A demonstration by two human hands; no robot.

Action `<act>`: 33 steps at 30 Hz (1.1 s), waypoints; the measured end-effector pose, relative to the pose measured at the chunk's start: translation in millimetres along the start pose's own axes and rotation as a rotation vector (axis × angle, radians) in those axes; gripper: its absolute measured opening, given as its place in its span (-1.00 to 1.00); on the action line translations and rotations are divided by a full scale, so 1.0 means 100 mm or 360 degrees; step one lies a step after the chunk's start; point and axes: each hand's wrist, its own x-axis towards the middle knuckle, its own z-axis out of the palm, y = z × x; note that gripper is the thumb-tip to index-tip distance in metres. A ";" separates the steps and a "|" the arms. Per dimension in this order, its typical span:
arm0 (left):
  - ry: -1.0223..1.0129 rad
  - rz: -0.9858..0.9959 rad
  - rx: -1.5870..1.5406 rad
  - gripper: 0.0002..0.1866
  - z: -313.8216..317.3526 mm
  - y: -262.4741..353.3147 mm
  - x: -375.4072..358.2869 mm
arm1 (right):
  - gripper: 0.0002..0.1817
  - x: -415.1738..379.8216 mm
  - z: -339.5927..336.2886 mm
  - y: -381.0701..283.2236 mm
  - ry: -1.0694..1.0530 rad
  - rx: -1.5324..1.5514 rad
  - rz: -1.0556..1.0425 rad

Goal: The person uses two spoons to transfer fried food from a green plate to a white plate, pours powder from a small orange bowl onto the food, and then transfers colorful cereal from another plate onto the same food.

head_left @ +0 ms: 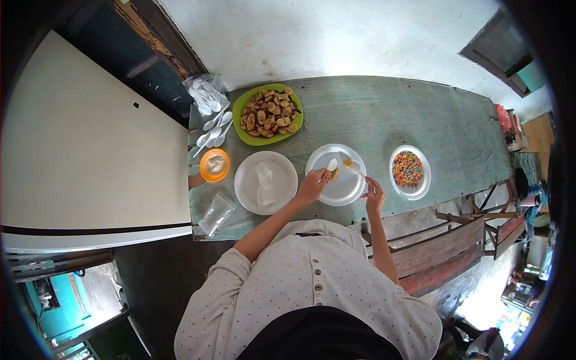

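Observation:
My left hand (pixel 314 185) is closed on a white plastic spoon (pixel 332 164), held over the left part of a white plate (pixel 343 197). At the plate's right rim my right hand (pixel 374 197) grips a second white spoon (pixel 356 168), its bowl angled up and left over the plate. A small golden-brown piece (pixel 347 162) shows by that spoon's bowl. Another brown piece (pixel 335 174) lies close to my left fingertips, partly hidden by them. To the right stands a white bowl (pixel 425 183) of multicoloured sprinkles (pixel 407 168).
Another white plate (pixel 245 195) holds a white crumpled sheet (pixel 266 185). Behind it is a green plate (pixel 240 132) of browned fried slices (pixel 270 114). An orange bowl (pixel 204 173) with white cream, several spoons (pixel 217 129) and a clear plastic bag (pixel 217 214) sit left. A wooden bench (pixel 441 255) stands right.

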 end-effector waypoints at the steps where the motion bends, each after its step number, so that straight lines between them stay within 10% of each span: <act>1: -0.0012 0.0048 0.0022 -0.66 0.01 -0.01 0.05 | -0.73 0.01 0.00 0.01 0.0017 0.0029 0.0008; 33: -0.0028 0.0004 0.0000 -0.63 -0.11 -0.09 -0.03 | -0.75 0.00 0.08 -0.17 0.0046 -0.0008 -0.0070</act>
